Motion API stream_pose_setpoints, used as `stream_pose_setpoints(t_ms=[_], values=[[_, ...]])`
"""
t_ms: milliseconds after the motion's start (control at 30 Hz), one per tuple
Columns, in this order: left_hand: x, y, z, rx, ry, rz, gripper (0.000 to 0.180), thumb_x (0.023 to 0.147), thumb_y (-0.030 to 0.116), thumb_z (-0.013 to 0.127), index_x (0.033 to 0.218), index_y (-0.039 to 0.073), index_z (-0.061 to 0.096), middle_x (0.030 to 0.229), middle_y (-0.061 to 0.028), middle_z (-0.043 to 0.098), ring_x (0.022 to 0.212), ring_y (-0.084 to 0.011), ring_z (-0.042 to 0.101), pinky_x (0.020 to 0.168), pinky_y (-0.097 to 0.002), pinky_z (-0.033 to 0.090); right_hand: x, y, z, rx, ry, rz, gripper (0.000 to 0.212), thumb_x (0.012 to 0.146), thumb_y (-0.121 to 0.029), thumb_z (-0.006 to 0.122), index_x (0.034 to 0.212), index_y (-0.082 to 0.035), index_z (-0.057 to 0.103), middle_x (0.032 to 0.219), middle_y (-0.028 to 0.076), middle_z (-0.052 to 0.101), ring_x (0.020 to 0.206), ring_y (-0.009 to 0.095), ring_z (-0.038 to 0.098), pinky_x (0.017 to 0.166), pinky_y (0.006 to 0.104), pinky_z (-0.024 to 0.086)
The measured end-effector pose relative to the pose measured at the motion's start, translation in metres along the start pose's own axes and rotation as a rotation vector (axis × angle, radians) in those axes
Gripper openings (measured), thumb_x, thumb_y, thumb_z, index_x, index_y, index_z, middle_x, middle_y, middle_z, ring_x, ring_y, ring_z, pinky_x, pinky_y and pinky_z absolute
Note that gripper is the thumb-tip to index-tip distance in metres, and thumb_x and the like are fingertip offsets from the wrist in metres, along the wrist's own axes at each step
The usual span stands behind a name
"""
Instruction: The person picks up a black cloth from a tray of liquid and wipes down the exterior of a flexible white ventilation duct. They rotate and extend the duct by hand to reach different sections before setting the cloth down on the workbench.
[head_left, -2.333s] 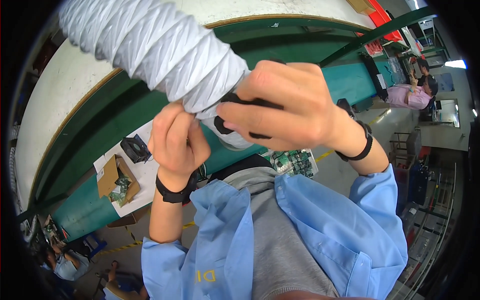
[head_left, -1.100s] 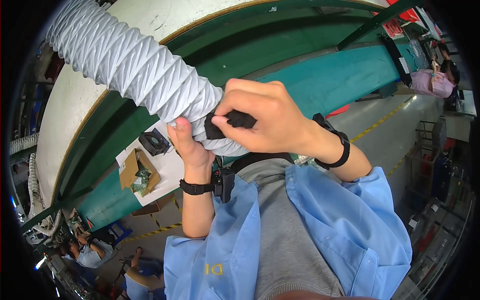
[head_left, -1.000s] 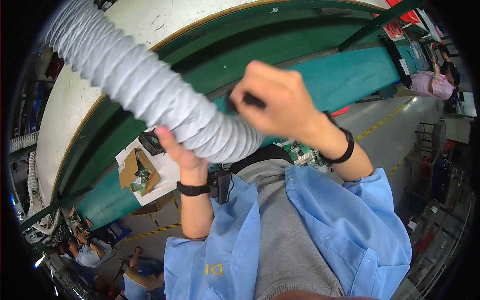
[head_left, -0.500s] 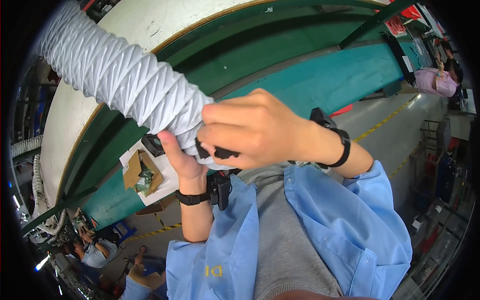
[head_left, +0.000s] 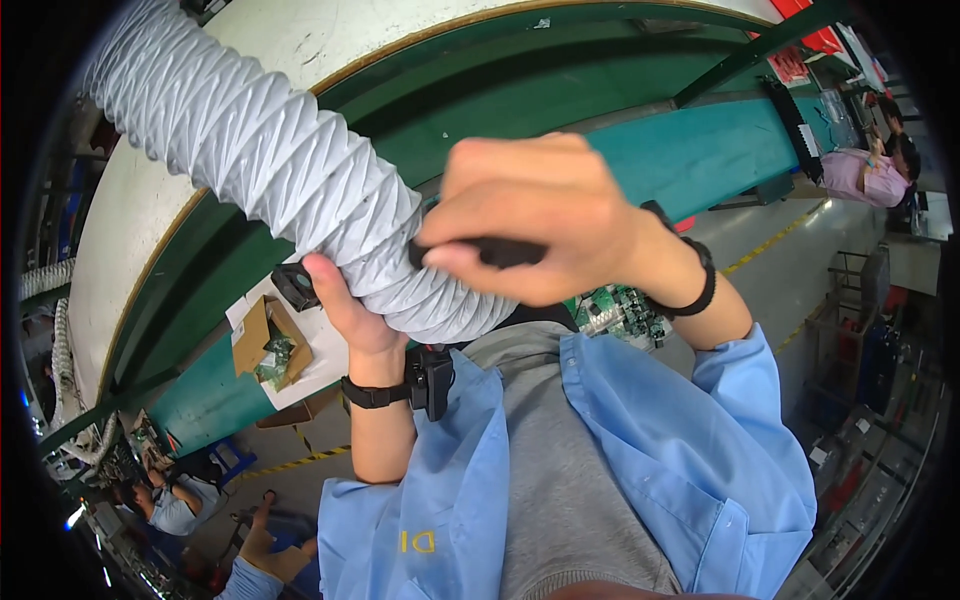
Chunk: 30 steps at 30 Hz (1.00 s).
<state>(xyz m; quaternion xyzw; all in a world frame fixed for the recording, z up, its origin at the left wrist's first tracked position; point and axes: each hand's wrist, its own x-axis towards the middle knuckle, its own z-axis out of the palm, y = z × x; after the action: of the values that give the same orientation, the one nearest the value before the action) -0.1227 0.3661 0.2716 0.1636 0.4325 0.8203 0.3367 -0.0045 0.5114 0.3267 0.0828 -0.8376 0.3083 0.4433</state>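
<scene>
A wide, grey-white flexible duct hose [head_left: 270,150] with a spiral ribbed wall runs from the upper left down to my chest. My left hand [head_left: 355,315] supports its lower part from below; the thumb lies along its side and the other fingers are hidden behind it. My right hand [head_left: 550,215] is closed around a black object [head_left: 510,252] just above the hose's lower end. Only part of that object shows between the fingers, so its kind is unclear. Its left tip is against or very near the hose wall.
Beyond the hose is a white shelf [head_left: 290,45] on a green frame, over a green bench [head_left: 660,150]. An open cardboard box [head_left: 262,345] with green circuit boards lies at left. More circuit boards [head_left: 620,315] sit under my right wrist. Other people work at far left and right.
My right hand has moved up and to the right with the black object, uncovering more of the hose's lower end. My left hand stays on the hose, shifted slightly left.
</scene>
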Motion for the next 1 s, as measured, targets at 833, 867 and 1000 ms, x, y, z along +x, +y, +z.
stream_pose_setpoints(t_ms=[833,867,1000], values=[[-0.009,0.004,-0.043,-0.044,-0.346,-0.047,0.07,0.104,0.056,0.041,0.147,0.001,0.044,0.143,-0.0169,0.056,0.131,-0.0309,0.056,0.11,-0.0456,0.045,0.02,0.006,0.012,0.014,0.018,-0.09,0.02,0.075,-0.008,0.083,0.09,-0.004,0.07,0.082,0.005,0.059,0.065,0.021,0.061,0.05,0.0317,0.047],[-0.011,0.002,-0.039,-0.087,-0.309,-0.055,0.07,0.104,0.055,0.042,0.148,0.0,0.043,0.144,-0.0171,0.055,0.13,-0.0311,0.057,0.11,-0.0457,0.045,0.017,0.006,0.006,-0.011,-0.016,-0.12,0.02,0.076,-0.008,0.083,0.09,-0.004,0.07,0.082,0.005,0.059,0.065,0.02,0.061,0.05,0.0317,0.046],[-0.015,-0.007,-0.034,-0.14,-0.162,-0.061,0.072,0.103,0.053,0.042,0.15,-0.001,0.042,0.144,-0.0182,0.055,0.128,-0.0319,0.058,0.109,-0.0458,0.046,0.01,0.015,-0.005,-0.096,-0.118,-0.208,0.019,0.076,-0.007,0.082,0.091,-0.005,0.07,0.083,0.005,0.059,0.064,0.02,0.061,0.048,0.0316,0.046]])
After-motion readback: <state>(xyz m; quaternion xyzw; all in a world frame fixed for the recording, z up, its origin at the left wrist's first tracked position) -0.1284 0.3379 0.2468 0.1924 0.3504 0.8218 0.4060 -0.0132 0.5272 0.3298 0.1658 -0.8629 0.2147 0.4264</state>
